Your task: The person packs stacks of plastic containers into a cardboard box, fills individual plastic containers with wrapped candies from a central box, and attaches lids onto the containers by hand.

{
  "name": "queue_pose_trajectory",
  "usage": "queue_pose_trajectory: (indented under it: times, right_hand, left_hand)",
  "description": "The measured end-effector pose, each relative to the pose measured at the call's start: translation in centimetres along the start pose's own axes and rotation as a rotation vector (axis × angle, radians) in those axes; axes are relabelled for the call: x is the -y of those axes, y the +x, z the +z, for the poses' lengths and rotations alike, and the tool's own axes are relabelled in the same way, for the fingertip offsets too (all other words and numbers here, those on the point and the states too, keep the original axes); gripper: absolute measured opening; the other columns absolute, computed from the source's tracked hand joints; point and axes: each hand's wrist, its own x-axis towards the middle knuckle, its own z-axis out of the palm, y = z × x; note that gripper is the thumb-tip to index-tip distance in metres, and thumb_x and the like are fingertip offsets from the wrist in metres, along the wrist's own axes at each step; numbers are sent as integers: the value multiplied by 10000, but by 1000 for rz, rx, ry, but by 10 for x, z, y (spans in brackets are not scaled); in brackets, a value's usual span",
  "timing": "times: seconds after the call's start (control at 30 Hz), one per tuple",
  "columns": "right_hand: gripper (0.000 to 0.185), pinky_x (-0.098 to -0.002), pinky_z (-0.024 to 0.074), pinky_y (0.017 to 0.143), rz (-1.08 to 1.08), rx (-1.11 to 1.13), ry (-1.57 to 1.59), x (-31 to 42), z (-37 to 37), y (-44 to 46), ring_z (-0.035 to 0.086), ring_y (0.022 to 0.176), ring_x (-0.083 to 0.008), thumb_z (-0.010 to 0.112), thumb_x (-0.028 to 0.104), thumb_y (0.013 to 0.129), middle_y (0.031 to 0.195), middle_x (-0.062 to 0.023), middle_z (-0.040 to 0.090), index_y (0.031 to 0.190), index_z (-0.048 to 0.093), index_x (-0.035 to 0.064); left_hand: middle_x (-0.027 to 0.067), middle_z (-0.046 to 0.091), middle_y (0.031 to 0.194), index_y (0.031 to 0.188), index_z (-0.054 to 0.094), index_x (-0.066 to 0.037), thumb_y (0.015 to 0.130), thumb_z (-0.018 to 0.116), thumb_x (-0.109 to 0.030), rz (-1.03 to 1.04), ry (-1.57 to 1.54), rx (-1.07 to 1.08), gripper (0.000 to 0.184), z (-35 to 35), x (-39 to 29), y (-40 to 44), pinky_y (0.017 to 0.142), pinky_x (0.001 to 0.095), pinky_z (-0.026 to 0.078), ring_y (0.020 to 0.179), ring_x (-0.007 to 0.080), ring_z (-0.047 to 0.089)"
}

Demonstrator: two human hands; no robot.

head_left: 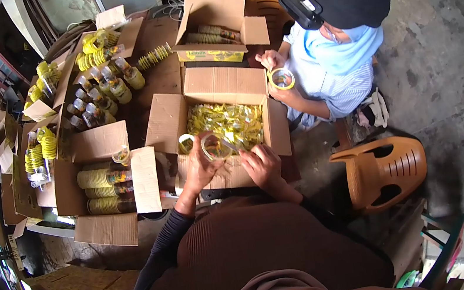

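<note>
My left hand is wrapped round a clear plastic cup, its round mouth facing up at me. Close by, my right hand has its fingers pinched together near the cup's rim; whatever they hold is too small to make out. Both hands are over the front edge of an open cardboard box filled with small shiny yellow packets. Left of the cup, a round piece with a yellow rim lies at the box's corner.
Across the table a person holds a yellow-rimmed cup. At left, an open box contains stacked cups. Several filled bottle-shaped stacks stand behind it. An orange plastic chair is at right.
</note>
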Motion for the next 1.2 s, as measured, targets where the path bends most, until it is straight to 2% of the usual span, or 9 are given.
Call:
queue_pose_trajectory:
  times: [0.27, 0.33, 0.47, 0.53, 0.6, 0.63, 0.83, 1.07, 1.2]
  right_hand:
    - [213, -352, 480, 681, 106, 107, 57, -4, 8, 2, 560, 787, -225, 708, 119, 735, 841, -62, 507, 934, 647, 75]
    - [228, -362, 485, 712, 102, 154, 77, -7, 8, 2, 572, 839, -246, 697, 124, 741, 882, -76, 527, 955, 644, 67]
    - [214, -363, 488, 708, 73, 142, 86, -15, 18, -1, 571, 841, -251, 690, 121, 742, 874, -78, 521, 940, 633, 65]
    - [202, -364, 488, 702, 63, 137, 94, -17, 24, -4, 569, 833, -250, 687, 116, 739, 867, -77, 517, 925, 628, 63]
    - [174, -379, 487, 665, 45, 94, 70, -25, 32, -8, 567, 791, -253, 675, 92, 727, 847, -77, 507, 890, 618, 67]
    - [171, -388, 478, 616, 107, 90, 68, -38, 45, -17, 563, 743, -259, 663, 75, 714, 838, -82, 497, 877, 611, 74]
    - [98, -363, 438, 573, 371, -64, 276, -25, 20, -4, 551, 694, -243, 716, 42, 713, 698, -68, 477, 760, 632, 62]
    - [170, -345, 451, 595, 108, -87, 160, 22, 0, -3, 536, 680, -224, 719, 53, 704, 739, -45, 491, 857, 661, 99]
    - [178, -343, 453, 593, 146, 3, 12, 21, 11, -12, 548, 693, -216, 712, 94, 721, 758, -41, 496, 892, 665, 105]
  left_hand:
    - [166, 578, 1068, 1248, 422, 15, 628, 783, -20, 1, 198, -91, 719, 13, 8, 2, 849, 378, 469, 981, 281, 583]
    - [169, 577, 1065, 1231, 428, 24, 605, 778, 1, 188, 218, -162, 717, 20, 24, 1, 835, 391, 470, 984, 296, 580]
    - [156, 576, 1064, 1241, 428, 13, 606, 773, 7, -58, 144, -52, 722, 12, 18, 4, 792, 347, 481, 924, 274, 596]
    - [128, 579, 1061, 1241, 434, 2, 652, 815, -89, -7, 125, -62, 707, 9, 24, 2, 795, 311, 481, 892, 229, 593]
    - [96, 575, 1060, 1252, 429, -4, 690, 835, -229, -114, -376, 54, 729, 8, 35, -3, 825, 307, 481, 927, 182, 575]
    - [72, 566, 1062, 1273, 415, -3, 700, 829, -341, -127, -388, 79, 783, 11, 34, -6, 857, 305, 474, 979, 150, 552]
    - [45, 562, 1074, 1309, 408, -9, 675, 846, -330, -173, -515, 91, 835, -4, 22, -8, 899, 279, 450, 1017, 136, 541]
    - [27, 558, 1098, 1302, 427, -26, 687, 840, -270, -226, -589, 74, 780, -12, 28, -9, 954, 286, 424, 1058, 125, 526]
    - [44, 548, 1111, 1297, 411, -29, 721, 785, -149, -162, -507, 109, 698, -9, 28, -15, 966, 296, 416, 1079, 136, 519]
